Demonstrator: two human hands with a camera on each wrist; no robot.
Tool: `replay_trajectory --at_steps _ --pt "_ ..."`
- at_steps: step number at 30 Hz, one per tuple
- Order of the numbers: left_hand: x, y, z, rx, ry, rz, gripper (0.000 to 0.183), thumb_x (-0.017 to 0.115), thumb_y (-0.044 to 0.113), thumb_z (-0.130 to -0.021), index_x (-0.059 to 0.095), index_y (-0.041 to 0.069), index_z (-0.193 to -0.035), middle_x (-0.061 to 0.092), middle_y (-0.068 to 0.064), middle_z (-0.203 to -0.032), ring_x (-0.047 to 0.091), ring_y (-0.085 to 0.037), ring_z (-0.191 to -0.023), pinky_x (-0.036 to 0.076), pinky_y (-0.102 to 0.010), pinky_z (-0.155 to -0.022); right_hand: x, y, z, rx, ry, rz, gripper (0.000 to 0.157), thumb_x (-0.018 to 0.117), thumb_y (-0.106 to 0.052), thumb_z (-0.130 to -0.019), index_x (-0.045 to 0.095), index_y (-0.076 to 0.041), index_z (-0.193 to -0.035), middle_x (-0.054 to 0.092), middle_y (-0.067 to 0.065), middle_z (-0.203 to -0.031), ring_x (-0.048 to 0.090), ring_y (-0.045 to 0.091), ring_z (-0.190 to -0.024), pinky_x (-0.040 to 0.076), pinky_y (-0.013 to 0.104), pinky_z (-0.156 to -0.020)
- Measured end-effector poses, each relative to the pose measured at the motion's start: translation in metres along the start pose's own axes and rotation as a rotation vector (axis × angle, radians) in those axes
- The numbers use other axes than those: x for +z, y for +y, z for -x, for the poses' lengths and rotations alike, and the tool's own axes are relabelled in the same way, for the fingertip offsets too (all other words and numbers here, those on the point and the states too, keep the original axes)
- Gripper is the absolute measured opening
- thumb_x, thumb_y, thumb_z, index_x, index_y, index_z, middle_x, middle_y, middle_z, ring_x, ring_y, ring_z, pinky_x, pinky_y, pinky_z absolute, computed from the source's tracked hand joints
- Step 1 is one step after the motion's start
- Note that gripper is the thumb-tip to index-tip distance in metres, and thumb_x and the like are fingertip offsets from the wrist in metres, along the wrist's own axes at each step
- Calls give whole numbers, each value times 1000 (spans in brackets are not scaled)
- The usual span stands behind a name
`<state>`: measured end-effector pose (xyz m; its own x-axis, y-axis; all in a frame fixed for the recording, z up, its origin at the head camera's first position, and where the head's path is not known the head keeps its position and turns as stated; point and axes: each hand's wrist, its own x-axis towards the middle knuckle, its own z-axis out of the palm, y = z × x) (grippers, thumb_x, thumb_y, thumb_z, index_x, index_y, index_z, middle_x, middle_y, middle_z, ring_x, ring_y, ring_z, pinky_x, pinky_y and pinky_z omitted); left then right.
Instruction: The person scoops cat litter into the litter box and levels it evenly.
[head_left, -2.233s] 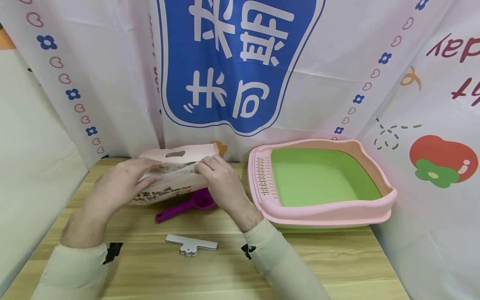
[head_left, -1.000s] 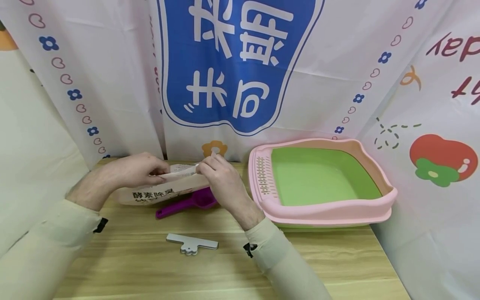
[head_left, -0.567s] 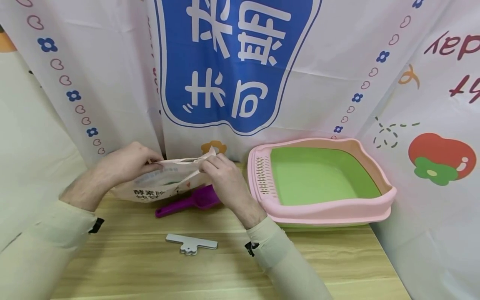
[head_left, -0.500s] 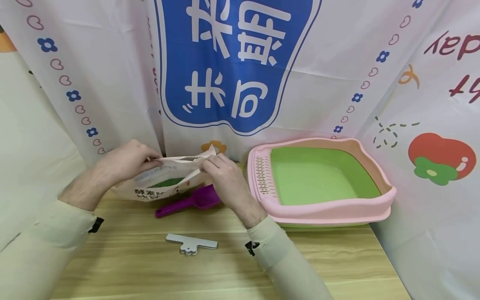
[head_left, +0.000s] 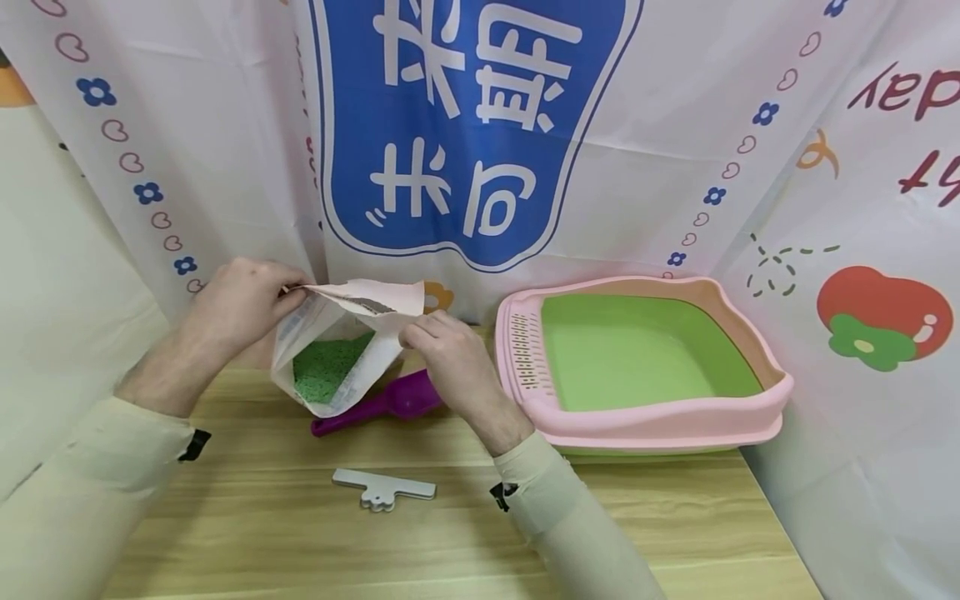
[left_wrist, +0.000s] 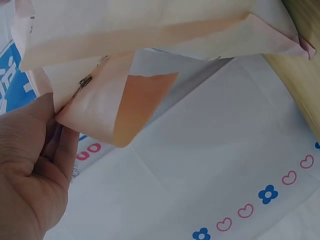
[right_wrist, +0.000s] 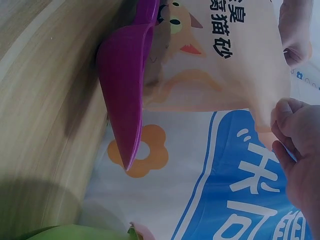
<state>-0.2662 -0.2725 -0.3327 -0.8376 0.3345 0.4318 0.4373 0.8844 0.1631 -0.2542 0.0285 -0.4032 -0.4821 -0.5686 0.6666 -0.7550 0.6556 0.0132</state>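
A pale pink bag of cat litter (head_left: 283,367) stands at the table's back left with its mouth spread wide. Green litter granules (head_left: 330,367) show inside it. My left hand (head_left: 243,308) pinches the left corner of the bag's top edge between thumb and fingers. At the right corner of the mouth, my right hand (head_left: 457,367) pinches the bag's edge. In the right wrist view the bag's printed front (right_wrist: 215,65) carries an orange cat picture. A purple scoop (head_left: 408,396) lies against the bag's front right, its handle partly under the bag's overhanging edge.
A pink-rimmed litter box (head_left: 652,425) with a green inside stands to the right of the bag. Nearer on the wooden table (head_left: 337,550) lies a silver bag clip (head_left: 382,487). A printed white curtain (head_left: 630,208) hangs right behind everything.
The bag's mouth has gone from nearly flat to wide apart, baring the green granules. My left hand has moved up and away with its corner; my right hand has barely moved.
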Motion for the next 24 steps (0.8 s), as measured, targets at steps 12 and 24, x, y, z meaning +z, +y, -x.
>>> replay_trajectory --at_steps 12,24 --pt "-4 1 4 -36 12 -22 14 72 14 -97 82 9 -106 81 -21 -103 78 -39 -87 63 -55 -77 7 -1 2 18 -3 36 22 65 1 -95 71 -21 -97 78 -10 -106 68 9 -102 55 22 -93" --pt "-21 7 22 -133 47 -92 14 68 15 -95 81 11 -99 80 -15 -91 68 -29 -69 53 -50 -59 22 -12 -11 127 -109 27 19 63 -6 -98 71 -23 -102 76 -16 -112 67 6 -109 56 21 -93"
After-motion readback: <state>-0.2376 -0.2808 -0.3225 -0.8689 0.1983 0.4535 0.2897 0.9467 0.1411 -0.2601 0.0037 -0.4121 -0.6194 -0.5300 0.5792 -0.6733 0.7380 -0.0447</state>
